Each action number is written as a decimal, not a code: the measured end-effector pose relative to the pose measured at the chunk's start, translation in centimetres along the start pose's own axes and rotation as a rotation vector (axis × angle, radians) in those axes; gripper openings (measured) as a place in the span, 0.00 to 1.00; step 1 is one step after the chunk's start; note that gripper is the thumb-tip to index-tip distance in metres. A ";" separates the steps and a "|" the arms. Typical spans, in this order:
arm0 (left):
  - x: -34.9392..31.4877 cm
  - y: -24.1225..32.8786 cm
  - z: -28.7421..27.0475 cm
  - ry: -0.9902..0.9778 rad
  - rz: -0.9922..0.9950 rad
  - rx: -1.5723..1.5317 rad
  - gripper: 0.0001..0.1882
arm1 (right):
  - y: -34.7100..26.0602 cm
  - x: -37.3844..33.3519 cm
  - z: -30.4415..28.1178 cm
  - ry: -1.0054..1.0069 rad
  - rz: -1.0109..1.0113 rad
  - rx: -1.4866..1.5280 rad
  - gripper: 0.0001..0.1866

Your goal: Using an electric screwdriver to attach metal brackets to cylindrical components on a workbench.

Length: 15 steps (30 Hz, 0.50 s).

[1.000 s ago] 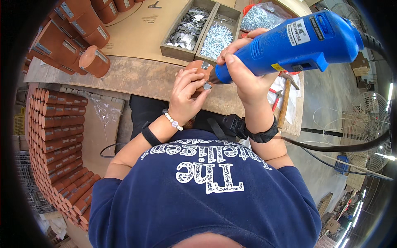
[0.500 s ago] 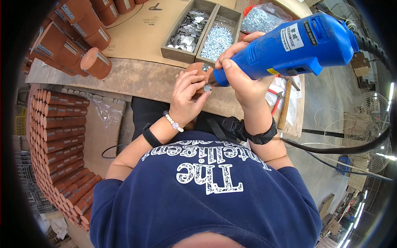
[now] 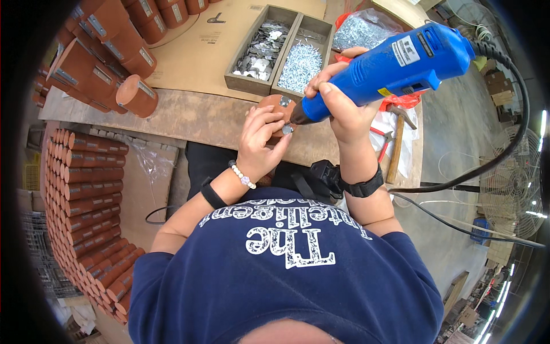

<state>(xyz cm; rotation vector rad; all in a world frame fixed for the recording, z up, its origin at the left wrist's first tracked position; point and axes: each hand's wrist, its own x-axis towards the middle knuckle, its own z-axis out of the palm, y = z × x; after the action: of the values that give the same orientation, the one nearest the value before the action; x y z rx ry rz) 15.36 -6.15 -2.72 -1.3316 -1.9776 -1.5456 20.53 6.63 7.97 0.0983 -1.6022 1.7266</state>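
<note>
My right hand (image 3: 346,112) is closed around the body of a blue electric screwdriver (image 3: 395,66), its dark nose pointing left and down. That nose meets the edge of a round reddish-brown piece (image 3: 269,102) at the table's near edge. Fingers of my left hand (image 3: 258,143) lie over this piece and grip it, covering much of its face. One small metal plate (image 3: 285,101) shows on its far side. Another small shiny metal tab (image 3: 287,129) sits by my left thumb and fingertips. The bit and any screw under the nose are hidden.
Beyond the work stands a wooden box of metal plates (image 3: 260,51) beside a compartment of screws (image 3: 301,66). Pliers (image 3: 385,143) and a hammer (image 3: 396,146) lie on the right. Reddish-brown cylinders (image 3: 137,96) stand back left; more are stacked (image 3: 94,175) lower left. A black cable (image 3: 504,155) hangs right.
The screwdriver's rear end has swung a little left and down, and its nose has tilted slightly. My left hand keeps its grip on the round piece. The whole view has shifted slightly.
</note>
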 end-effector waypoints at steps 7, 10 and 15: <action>0.1 0.1 -0.2 -0.039 -0.012 0.004 0.10 | 0.2 -0.6 0.0 0.079 -0.049 0.047 0.26; 0.4 0.1 -0.6 -0.084 -0.009 0.004 0.11 | 0.1 -0.6 -0.4 0.100 -0.060 0.067 0.26; 2.1 0.2 -1.9 -0.115 -0.023 -0.058 0.15 | -0.5 -1.0 -1.5 0.196 -0.133 0.110 0.25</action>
<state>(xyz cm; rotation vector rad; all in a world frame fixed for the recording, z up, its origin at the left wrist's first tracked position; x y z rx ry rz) 13.92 -6.80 -0.41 -1.4555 -2.0365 -1.5812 22.17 7.43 7.58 0.0841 -1.3294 1.6662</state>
